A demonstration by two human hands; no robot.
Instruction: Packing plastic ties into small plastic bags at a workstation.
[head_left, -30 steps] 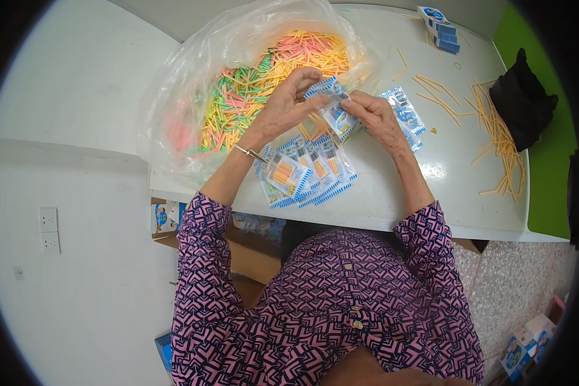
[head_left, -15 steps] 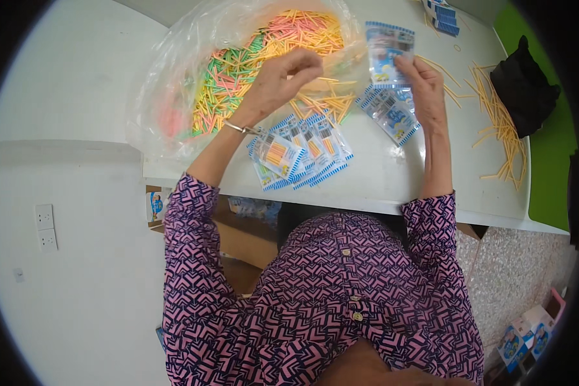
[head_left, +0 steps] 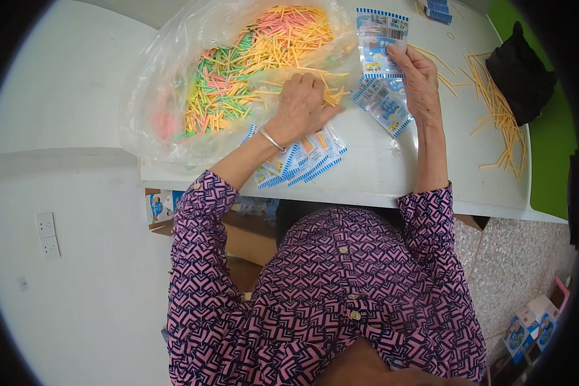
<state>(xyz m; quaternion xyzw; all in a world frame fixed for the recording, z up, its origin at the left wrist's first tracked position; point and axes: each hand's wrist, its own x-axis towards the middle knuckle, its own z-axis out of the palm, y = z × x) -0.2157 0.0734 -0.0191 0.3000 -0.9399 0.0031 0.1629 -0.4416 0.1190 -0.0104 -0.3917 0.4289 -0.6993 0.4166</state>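
Note:
My left hand (head_left: 297, 110), with a bracelet at its wrist, is down on a small heap of yellow sticks (head_left: 333, 95) at the near right edge of the clear plastic bag (head_left: 151, 103). Its fingers are curled over the sticks, and some poke out beside the thumb. Between thumb and fingers my right hand (head_left: 421, 80) holds up a blue and clear packet (head_left: 374, 59). Below it, similar packets (head_left: 385, 106) lie overlapping on the table. Several packets (head_left: 309, 157) with sticks showing inside lie under and beside my left wrist, partly hidden.
The bag lies open, full of pink, green and yellow sticks (head_left: 238, 71). Loose yellow sticks (head_left: 505, 122) are scattered at the right, next to a black cloth-like item (head_left: 521, 77). A stack of blue packets (head_left: 437, 9) sits at the far edge of the white table (head_left: 373, 183).
My left hand has come down and to the right onto the yellow sticks, covering part of the filled packets. My right hand still holds the packet, slightly farther up and left in view.

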